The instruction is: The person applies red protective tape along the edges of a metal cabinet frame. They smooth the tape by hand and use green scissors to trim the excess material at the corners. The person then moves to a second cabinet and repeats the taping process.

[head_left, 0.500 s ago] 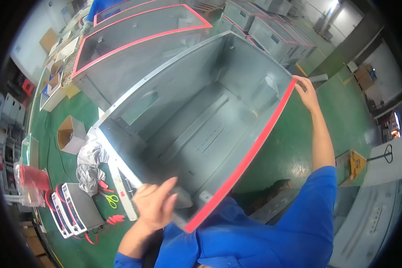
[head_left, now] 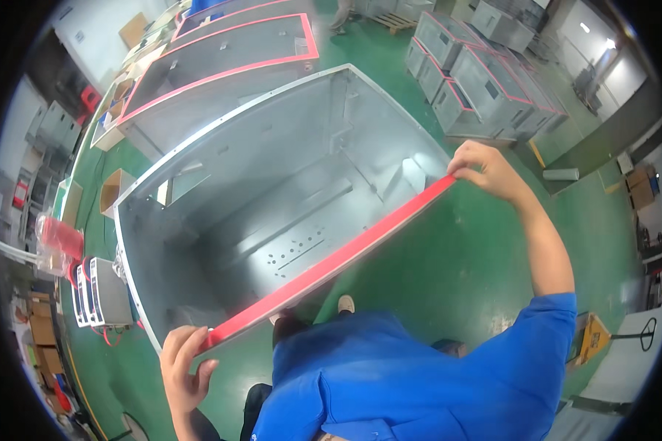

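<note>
A large open grey metal cabinet box (head_left: 250, 169) faces up in front of me, its inside showing a slotted floor and a rectangular cutout in one wall. Red tape (head_left: 338, 257) runs along its near rim; the other visible rims are bare metal. At the near left corner my left hand (head_left: 185, 364) has its fingers bent over the rim at the tape's end, the thumb hanging apart below. My right hand (head_left: 489, 170) pinches the right corner of the same rim, at the other end of the tape. What supports the box underneath is hidden.
Beyond it stand more red-edged cabinets (head_left: 221, 77), with a stack of similar boxes (head_left: 485, 81) at the far right. Left are grey-and-white devices (head_left: 107, 294) and a cardboard box (head_left: 115, 189). A yellow pallet-jack-like part (head_left: 592, 336) is at right. Green floor lies below.
My left hand has moved from beside the left rim onto the taped near corner. The cabinet box sits differently in view, its taped side lower left. My right hand keeps its corner.
</note>
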